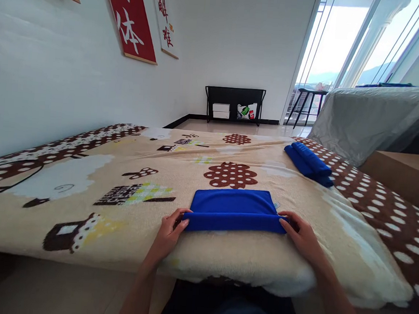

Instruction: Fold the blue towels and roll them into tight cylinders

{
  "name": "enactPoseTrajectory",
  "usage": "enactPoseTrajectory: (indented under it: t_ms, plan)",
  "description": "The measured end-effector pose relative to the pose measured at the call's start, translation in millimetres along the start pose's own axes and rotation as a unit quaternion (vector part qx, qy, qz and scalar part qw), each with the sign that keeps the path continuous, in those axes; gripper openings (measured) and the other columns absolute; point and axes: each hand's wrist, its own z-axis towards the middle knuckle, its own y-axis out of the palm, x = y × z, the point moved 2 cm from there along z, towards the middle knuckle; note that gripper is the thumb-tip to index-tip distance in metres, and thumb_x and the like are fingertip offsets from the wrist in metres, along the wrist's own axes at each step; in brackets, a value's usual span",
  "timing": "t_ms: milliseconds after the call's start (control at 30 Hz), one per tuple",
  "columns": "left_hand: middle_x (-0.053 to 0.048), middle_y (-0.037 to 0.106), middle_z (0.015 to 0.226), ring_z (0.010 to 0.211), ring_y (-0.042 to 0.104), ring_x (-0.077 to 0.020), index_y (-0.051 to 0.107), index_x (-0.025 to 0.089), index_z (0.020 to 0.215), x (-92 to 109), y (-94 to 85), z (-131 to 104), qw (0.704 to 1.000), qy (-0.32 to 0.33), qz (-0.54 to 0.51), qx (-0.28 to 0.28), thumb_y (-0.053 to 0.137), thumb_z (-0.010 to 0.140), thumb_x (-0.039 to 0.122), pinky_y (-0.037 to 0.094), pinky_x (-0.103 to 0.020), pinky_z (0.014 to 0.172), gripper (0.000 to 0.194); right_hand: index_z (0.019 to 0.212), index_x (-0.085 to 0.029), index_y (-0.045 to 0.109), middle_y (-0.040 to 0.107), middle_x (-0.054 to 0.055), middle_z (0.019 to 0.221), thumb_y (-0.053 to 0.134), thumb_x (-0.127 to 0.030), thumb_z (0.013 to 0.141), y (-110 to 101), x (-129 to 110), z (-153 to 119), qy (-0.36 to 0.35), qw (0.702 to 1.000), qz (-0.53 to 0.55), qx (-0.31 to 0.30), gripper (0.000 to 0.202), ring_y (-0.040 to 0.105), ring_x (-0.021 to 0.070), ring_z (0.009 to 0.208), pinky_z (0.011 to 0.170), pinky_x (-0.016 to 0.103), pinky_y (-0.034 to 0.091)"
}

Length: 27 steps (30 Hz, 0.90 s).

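Observation:
A blue cloth [233, 201] lies on the bed near its front edge, with its near side folded over into a flat band. My left hand [172, 227] pinches the left end of that band between thumb and fingers. At the opposite end, my right hand [298, 232] grips the band the same way, thumb on the near side. A small pale tag shows at the cloth's right edge, close to my right fingers. Farther back on the right rest folded blue cloths [308, 163], apart from both hands.
A cream blanket [179, 174] with brown patterns covers the bed. Beyond it, a black rack [235, 97] stands against the wall. At right are a plastic-covered piece of furniture [376, 112], a brown box [403, 179] and a dark stool [310, 95] by the window.

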Motion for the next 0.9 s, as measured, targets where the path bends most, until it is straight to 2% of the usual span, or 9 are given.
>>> enactPoseTrajectory:
  t_ms: [133, 233, 333, 400, 467, 567, 633, 800, 900]
  plan:
    - [-0.006, 0.070, 0.102, 0.098, 0.061, -0.0278, 0.067, 0.026, 0.112, 7, 6.0, -2, 0.991, 0.016, 0.110, 0.081, 0.049, 0.090, 0.038, 0.041, -0.051, 0.100, 0.030, 0.116, -0.023, 0.063, 0.065, 0.003, 0.078, 0.049, -0.060, 0.093, 5, 1, 1, -0.003, 0.995, -0.077, 0.066, 0.045, 0.057, 0.0200, 0.068, 0.068, 0.035, 0.047]
    - [-0.010, 0.065, 0.122, 0.115, 0.055, -0.0317, 0.065, 0.026, 0.120, 22, 15.7, -9, 0.961, 0.044, 0.211, 0.174, 0.051, 0.091, 0.029, 0.033, -0.056, 0.104, 0.032, 0.116, -0.021, 0.065, 0.067, 0.012, 0.096, 0.052, -0.056, 0.093, 8, -7, -3, -0.047, 0.959, -0.202, 0.191, 0.044, 0.059, 0.0291, 0.093, 0.088, 0.046, 0.045]
    - [-0.010, 0.061, 0.133, 0.126, 0.052, -0.0291, 0.059, 0.028, 0.130, 44, 36.2, -13, 0.949, 0.118, 0.248, 0.152, 0.043, 0.092, 0.012, 0.031, -0.054, 0.107, 0.044, 0.119, -0.021, 0.067, 0.065, 0.017, 0.113, 0.049, -0.044, 0.096, 18, -28, -7, -0.059, 0.921, -0.293, 0.250, 0.037, 0.056, 0.0356, 0.109, 0.094, 0.053, 0.041]
    - [-0.007, 0.059, 0.139, 0.131, 0.051, -0.0255, 0.053, 0.029, 0.137, 63, 56.4, -10, 0.952, 0.186, 0.234, 0.068, 0.039, 0.089, 0.005, 0.033, -0.050, 0.109, 0.055, 0.129, -0.024, 0.063, 0.062, 0.015, 0.125, 0.043, -0.031, 0.098, 31, -51, -7, -0.093, 0.929, -0.279, 0.225, 0.038, 0.055, 0.0344, 0.115, 0.098, 0.054, 0.041]
    - [-0.007, 0.056, 0.142, 0.136, 0.048, -0.0241, 0.048, 0.028, 0.142, 83, 78.2, -3, 0.950, 0.232, 0.210, -0.014, 0.039, 0.089, 0.007, 0.036, -0.048, 0.111, 0.058, 0.141, -0.030, 0.054, 0.058, 0.009, 0.136, 0.038, -0.023, 0.098, 49, -77, -2, -0.161, 0.949, -0.230, 0.146, 0.046, 0.054, 0.0307, 0.124, 0.104, 0.053, 0.040]
    - [-0.013, 0.057, 0.141, 0.134, 0.051, -0.0264, 0.052, 0.020, 0.140, 102, 103.5, 11, 0.951, 0.233, 0.195, -0.057, 0.039, 0.095, 0.017, 0.037, -0.049, 0.114, 0.048, 0.150, -0.031, 0.043, 0.053, 0.004, 0.145, 0.033, -0.024, 0.100, 77, -105, 12, -0.220, 0.960, -0.171, -0.004, 0.051, 0.050, 0.0242, 0.133, 0.109, 0.047, 0.040]
    - [-0.016, 0.061, 0.136, 0.130, 0.055, -0.0276, 0.057, 0.017, 0.136, 101, 109.7, 21, 0.954, 0.210, 0.206, -0.062, 0.036, 0.099, 0.023, 0.039, -0.049, 0.113, 0.043, 0.148, -0.026, 0.046, 0.052, 0.005, 0.147, 0.031, -0.030, 0.102, 86, -106, 26, -0.194, 0.964, -0.176, -0.053, 0.048, 0.049, 0.0237, 0.136, 0.111, 0.045, 0.040]
    - [-0.011, 0.057, 0.143, 0.136, 0.048, -0.0318, 0.062, 0.024, 0.131, 60, 78.7, 33, 0.957, 0.117, 0.264, -0.041, 0.038, 0.101, 0.050, 0.039, -0.053, 0.109, 0.047, 0.140, -0.025, 0.056, 0.049, 0.007, 0.148, 0.034, -0.057, 0.100, 65, -59, 55, -0.102, 0.963, -0.229, -0.098, 0.056, 0.041, 0.0273, 0.142, 0.116, 0.050, 0.034]
    - [-0.009, 0.052, 0.147, 0.140, 0.043, -0.0334, 0.060, 0.024, 0.134, 33, 50.4, 31, 0.958, 0.049, 0.281, -0.023, 0.037, 0.101, 0.052, 0.035, -0.055, 0.110, 0.049, 0.140, -0.025, 0.055, 0.050, 0.006, 0.148, 0.031, -0.058, 0.101, 41, -27, 58, -0.073, 0.966, -0.230, -0.095, 0.056, 0.041, 0.0254, 0.142, 0.117, 0.048, 0.033]
